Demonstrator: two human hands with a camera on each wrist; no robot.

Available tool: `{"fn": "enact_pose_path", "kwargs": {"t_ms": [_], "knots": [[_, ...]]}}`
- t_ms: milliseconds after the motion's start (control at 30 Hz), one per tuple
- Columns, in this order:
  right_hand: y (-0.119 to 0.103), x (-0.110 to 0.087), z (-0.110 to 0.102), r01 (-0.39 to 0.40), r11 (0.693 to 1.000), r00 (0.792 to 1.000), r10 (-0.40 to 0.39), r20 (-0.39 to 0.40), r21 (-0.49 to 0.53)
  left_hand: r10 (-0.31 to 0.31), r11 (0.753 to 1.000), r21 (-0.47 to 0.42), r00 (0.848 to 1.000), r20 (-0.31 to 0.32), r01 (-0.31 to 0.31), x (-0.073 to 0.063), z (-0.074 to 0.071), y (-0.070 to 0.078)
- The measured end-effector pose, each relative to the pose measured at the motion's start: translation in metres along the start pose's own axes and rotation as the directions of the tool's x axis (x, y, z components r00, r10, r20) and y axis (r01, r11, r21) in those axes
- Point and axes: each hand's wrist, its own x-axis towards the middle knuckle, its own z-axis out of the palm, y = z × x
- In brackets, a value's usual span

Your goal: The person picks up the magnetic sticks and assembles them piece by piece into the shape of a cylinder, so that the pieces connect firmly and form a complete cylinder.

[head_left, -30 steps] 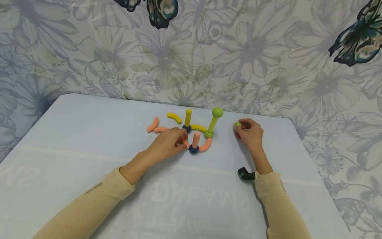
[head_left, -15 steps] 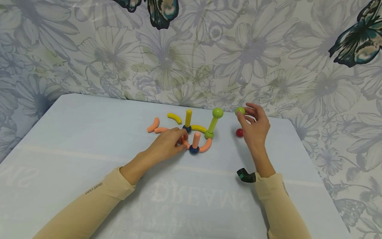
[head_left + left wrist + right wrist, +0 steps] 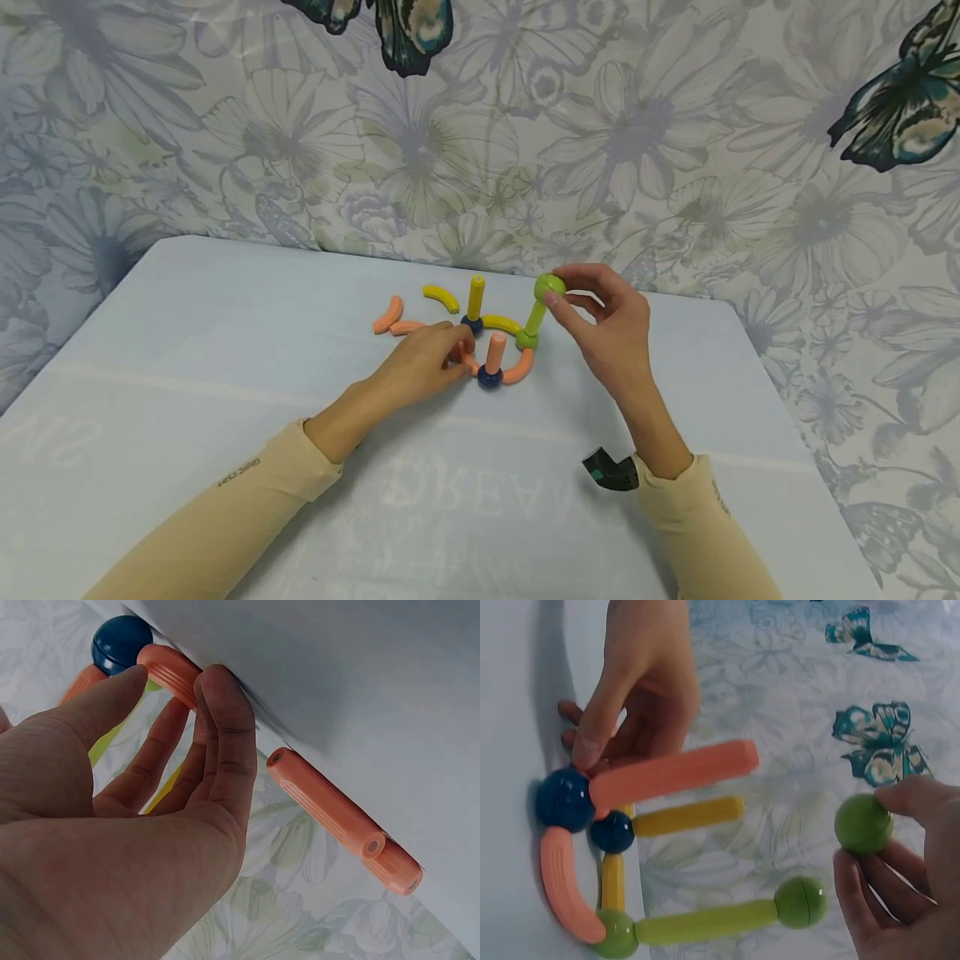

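My right hand pinches a green ball between thumb and fingers. In the right wrist view it is apart from the green ball topping an upright green rod; in the head view the two overlap. My left hand holds a curved orange rod joined to a navy ball. This belongs to a ring of curved rods and balls on the table. An upright orange rod and an upright yellow rod rise from navy balls, their tops bare.
Loose curved orange rods and a curved yellow rod lie left of the ring on the white table. A dark device sits at my right wrist. A floral backdrop stands behind the table.
My right hand has lifted the green ball and carried it left to the top of the green rod. The red ball it uncovered is now hidden behind the hand. My left hand stays put.
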Motion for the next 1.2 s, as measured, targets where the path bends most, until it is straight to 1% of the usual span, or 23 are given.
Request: {"fn": "enact_pose_path", "kwargs": {"t_ms": [100,200,333,533,667,1000,1200], "knots": [[-0.006,-0.004,0.007,0.002,0.999,0.995,-0.006,0.100,0.034,0.007,1.000,-0.006,1.000,-0.009,-0.007,0.000,0.000,0.000],[-0.007,-0.008,0.014,-0.009,0.999,0.986,0.001,0.168,0.050,0.011,1.000,-0.013,1.000,-0.014,-0.011,-0.001,0.001,-0.001],[-0.005,-0.012,0.021,-0.028,0.999,0.975,0.018,0.223,0.044,0.011,1.000,-0.020,1.000,-0.010,-0.011,-0.001,0.001,-0.002],[0.000,-0.015,0.027,-0.028,0.999,0.960,0.018,0.280,0.031,0.016,1.000,-0.023,1.000,-0.011,-0.016,-0.001,0.001,-0.002],[0.002,-0.016,0.028,-0.018,1.000,0.957,0.012,0.289,0.021,0.024,1.000,-0.020,1.000,-0.017,-0.024,-0.002,0.000,-0.002],[0.004,-0.015,0.027,-0.012,0.999,0.966,0.022,0.256,-0.039,0.022,1.000,-0.009,1.000,-0.017,-0.022,-0.001,0.002,-0.002],[0.002,-0.015,0.027,-0.022,0.998,0.968,0.034,0.247,-0.052,0.018,1.000,-0.010,1.000,-0.019,-0.019,-0.001,0.001,-0.001]]}}
